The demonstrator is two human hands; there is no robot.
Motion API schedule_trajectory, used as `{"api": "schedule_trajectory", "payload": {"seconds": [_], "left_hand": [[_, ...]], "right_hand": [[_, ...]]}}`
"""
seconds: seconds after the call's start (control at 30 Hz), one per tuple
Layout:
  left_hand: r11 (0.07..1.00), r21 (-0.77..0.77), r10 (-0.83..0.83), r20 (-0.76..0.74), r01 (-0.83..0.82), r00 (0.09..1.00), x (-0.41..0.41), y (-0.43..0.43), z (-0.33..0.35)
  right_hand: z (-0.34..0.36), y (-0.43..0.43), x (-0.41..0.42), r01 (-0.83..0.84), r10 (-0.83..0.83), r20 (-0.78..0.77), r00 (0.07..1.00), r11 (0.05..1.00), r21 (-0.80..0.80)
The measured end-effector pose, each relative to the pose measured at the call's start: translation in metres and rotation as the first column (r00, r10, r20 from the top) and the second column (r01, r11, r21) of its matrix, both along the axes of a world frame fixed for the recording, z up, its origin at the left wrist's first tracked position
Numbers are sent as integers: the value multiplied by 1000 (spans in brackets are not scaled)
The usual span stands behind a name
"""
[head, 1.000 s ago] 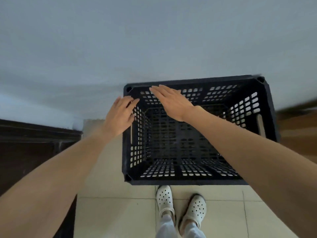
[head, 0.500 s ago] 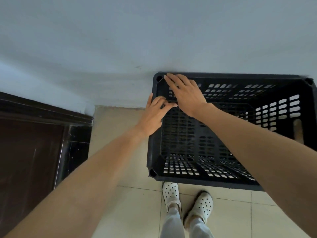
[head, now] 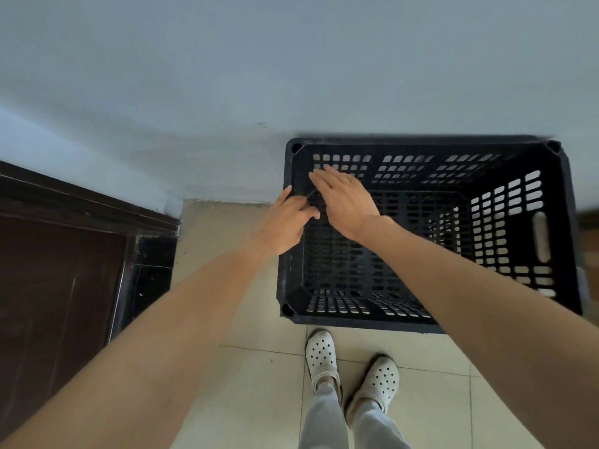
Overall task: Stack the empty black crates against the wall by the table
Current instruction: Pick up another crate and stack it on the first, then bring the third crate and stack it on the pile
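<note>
Neither of our hands grips anything: our right hand lies flat and open, fingers stretched over the far left corner inside the black crate, and our left hand rests with loosely curled fingers against the crate's left rim, close beside the right; whether those fingers hook the rim we cannot tell. The crate stands open side up, empty, its far rim touching or nearly touching the wall, which is where the task wants it. Its height above the floor suggests it may sit on another crate, though none shows beneath it. We judge that the flat palms at this corner are for nudging and squaring it to the wall, not for lifting, since the handle slot on the right side is untouched. Outward from there, the tiled floor runs back to our feet in white perforated clogs, just short of the crate's near rim. To the left, apart from the crate, stands dark wooden furniture, presumably the table.
</note>
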State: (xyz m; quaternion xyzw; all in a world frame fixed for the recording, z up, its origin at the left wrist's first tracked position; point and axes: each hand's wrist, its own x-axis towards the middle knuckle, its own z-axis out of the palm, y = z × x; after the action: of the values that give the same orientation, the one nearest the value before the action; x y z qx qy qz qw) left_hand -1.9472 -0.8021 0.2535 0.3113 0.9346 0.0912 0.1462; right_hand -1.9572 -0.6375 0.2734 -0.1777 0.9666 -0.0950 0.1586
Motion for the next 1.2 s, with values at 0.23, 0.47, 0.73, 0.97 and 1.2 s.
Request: {"api": "schedule_trajectory", "payload": {"seconds": [0.23,0.47,0.73,0.97,1.2], "left_hand": [[982,88,157,128,-168,979,37,20,61],[995,-8,104,154,-104,983,72,55,150],[995,19,-98,99,96,990,93,79,219],[908,44,-418,22,417,908,134,124,261],[645,-123,-762,-41,754,646,234,195,277]], "right_hand": [[54,37,69,123,-127,242,962,992,31],[140,77,131,287,-286,202,937,958,22],[201,95,215,539,-540,139,830,841,54],[238,95,309,781,-774,114,622,624,-23],[260,98,451,958,-952,111,285,285,-17]]}}
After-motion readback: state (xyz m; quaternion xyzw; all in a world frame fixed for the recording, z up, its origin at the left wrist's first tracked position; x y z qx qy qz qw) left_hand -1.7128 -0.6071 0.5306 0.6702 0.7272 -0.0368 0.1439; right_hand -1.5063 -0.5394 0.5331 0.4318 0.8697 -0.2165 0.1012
